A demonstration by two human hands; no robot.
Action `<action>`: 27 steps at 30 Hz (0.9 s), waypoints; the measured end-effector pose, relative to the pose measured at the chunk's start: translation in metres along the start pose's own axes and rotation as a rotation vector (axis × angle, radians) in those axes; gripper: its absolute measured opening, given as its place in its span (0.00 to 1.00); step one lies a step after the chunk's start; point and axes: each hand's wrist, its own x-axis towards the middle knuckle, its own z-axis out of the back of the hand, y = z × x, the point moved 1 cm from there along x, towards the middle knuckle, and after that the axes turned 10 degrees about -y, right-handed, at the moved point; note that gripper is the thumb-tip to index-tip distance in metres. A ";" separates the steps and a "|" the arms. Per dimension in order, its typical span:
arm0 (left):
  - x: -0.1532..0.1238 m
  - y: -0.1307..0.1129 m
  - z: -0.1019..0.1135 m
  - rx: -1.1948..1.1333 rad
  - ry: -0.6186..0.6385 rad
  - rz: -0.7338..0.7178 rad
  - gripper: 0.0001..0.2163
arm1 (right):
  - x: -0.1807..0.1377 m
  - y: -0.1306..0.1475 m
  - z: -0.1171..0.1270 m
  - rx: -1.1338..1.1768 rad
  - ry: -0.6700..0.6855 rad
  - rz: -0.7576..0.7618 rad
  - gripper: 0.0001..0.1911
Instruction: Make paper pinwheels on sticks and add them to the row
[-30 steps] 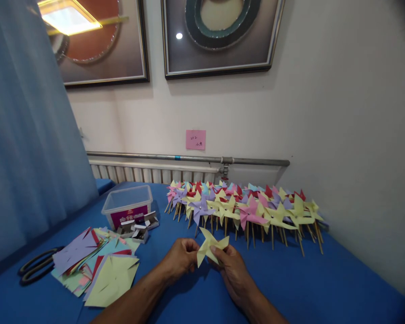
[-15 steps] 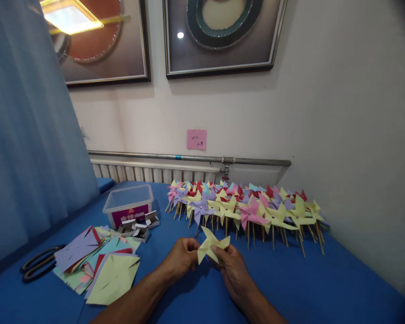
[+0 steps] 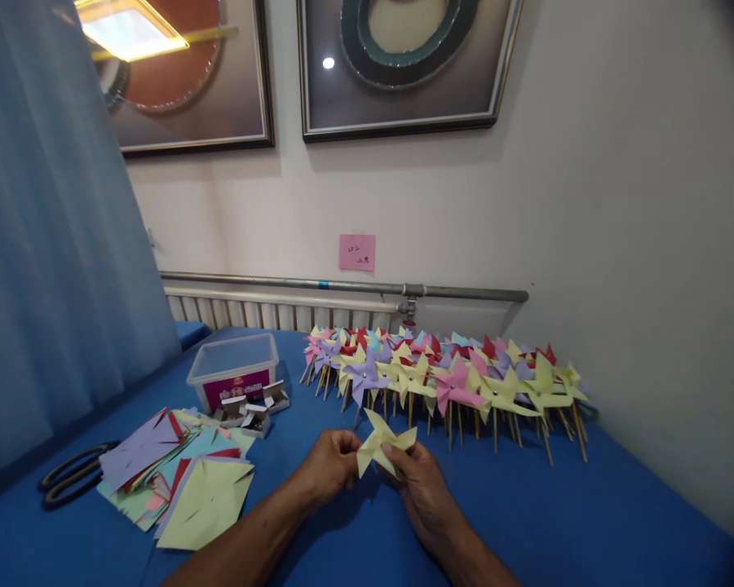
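A pale yellow paper pinwheel (image 3: pixel 379 440), its corners folded in to the centre, is held up over the blue table. My right hand (image 3: pixel 425 485) pinches it, thumb on the folded middle and fingers behind. On the other side my left hand (image 3: pixel 330 466) is closed with curled fingers at the pinwheel's left blade; part of its grip is hidden behind the paper. No stick shows on this pinwheel. To the left lie slit paper squares, a light yellow sheet (image 3: pixel 211 501) on one pile and a purple sheet (image 3: pixel 139 450) on another.
Many finished pinwheels on sticks, one of them purple (image 3: pixel 365 377), lie in a mass at the back right. A clear plastic tub (image 3: pixel 232 359) and small open boxes (image 3: pixel 257 420) stand at the left. Black-handled scissors (image 3: pixel 73 477) lie beside the paper. A blue curtain (image 3: pixel 55 228) hangs at left.
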 end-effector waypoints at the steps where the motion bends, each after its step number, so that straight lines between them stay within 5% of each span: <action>1: 0.000 0.000 0.000 -0.002 0.001 0.002 0.16 | 0.000 -0.001 0.000 0.000 0.000 0.000 0.20; 27: 0.003 0.008 0.001 0.009 0.025 -0.023 0.14 | 0.005 -0.007 0.003 0.000 0.019 0.013 0.21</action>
